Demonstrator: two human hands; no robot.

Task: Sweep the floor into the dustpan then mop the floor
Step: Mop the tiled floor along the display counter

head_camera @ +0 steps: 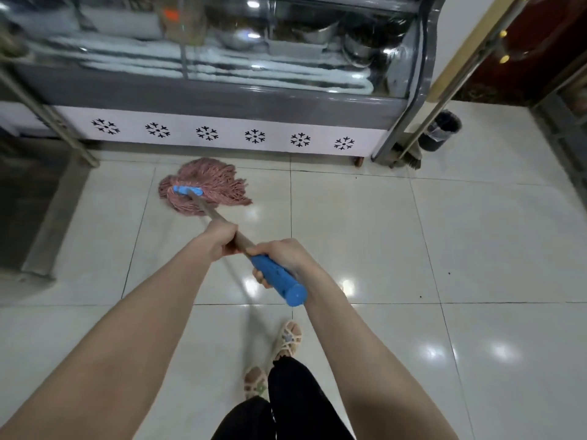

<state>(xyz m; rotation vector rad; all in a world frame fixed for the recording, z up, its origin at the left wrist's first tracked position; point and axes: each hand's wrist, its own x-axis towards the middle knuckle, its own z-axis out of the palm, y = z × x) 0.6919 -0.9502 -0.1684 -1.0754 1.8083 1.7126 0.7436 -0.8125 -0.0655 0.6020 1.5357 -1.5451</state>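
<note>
A mop with a pink string head and a blue clamp lies spread on the white tiled floor, just in front of a display freezer. Its metal pole runs back toward me to a blue end grip. My left hand grips the pole further down. My right hand grips the blue end grip close behind it. Both arms are stretched forward. A broom leans at the freezer's right corner. No dustpan is in view.
The glass-fronted display freezer with snowflake marks fills the far side. A small dark bin stands to its right by a metal post. A steel cabinet stands at the left. My sandalled feet are below the hands.
</note>
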